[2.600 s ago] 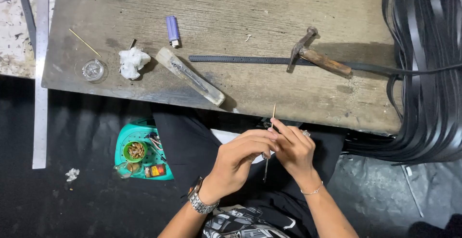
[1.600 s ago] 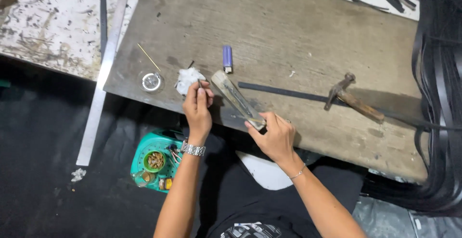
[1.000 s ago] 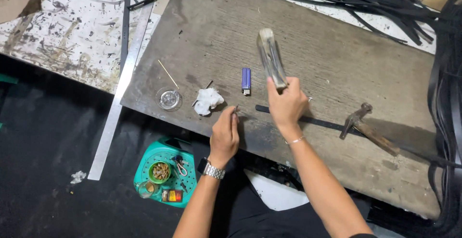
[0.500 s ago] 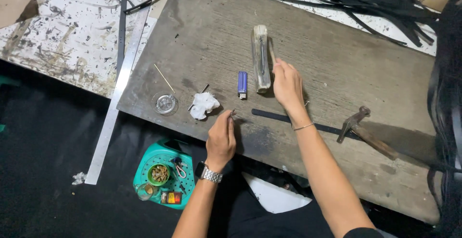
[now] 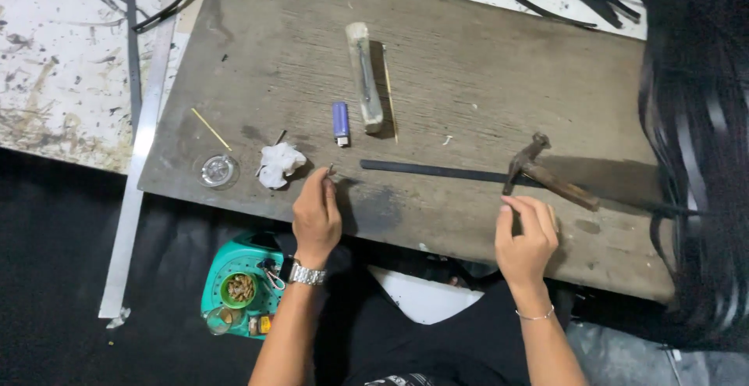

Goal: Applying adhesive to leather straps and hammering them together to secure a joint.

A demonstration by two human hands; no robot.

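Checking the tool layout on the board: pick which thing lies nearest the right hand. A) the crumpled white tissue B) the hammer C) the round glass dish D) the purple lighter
B: the right hand rests on the board just below the hammer, while the purple lighter, the crumpled white tissue and the round glass dish all lie over toward the left hand.

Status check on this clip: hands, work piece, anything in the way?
Left hand pinching a small nail upright at the black strip end. Right hand empty, just short of the hammer. Nothing between them on the wooden board.
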